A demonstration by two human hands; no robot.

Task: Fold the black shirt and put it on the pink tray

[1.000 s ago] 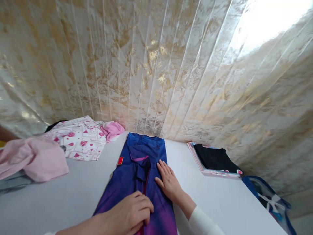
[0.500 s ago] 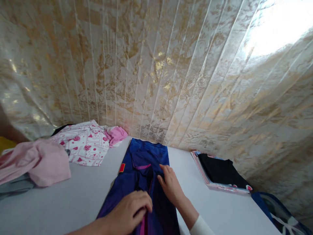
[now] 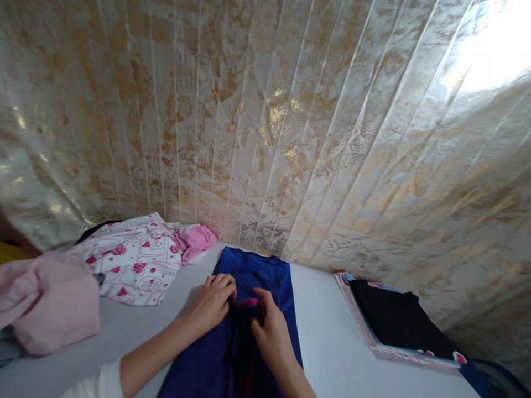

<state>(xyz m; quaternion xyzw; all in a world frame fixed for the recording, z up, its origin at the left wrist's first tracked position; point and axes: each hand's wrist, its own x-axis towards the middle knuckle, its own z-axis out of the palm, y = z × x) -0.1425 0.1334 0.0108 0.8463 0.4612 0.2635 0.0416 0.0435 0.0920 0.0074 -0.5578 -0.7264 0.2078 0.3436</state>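
Observation:
A blue and purple garment (image 3: 267,276) lies lengthwise on the white table (image 3: 332,354), its far end against the curtain. My left hand (image 3: 212,303) rests on its left side with the fingers curled at a pink strip (image 3: 244,302) of the cloth. Just to the right, my right hand (image 3: 269,331) pinches the same fold between thumb and fingers. Both hands sit close together near the garment's upper part.
A white cloth with pink prints (image 3: 133,260) and a pink piece (image 3: 197,240) lie at the back left. A pale pink bundle (image 3: 45,301) sits at the left edge. Folded black clothing (image 3: 398,318) rests on a flat pink-edged packet at the right. A gold patterned curtain (image 3: 265,121) hangs behind.
My left hand has moved up the garment from near its lower part to the pink strip. My right hand has gone from lying flat to pinching the fold. The view tilted upward.

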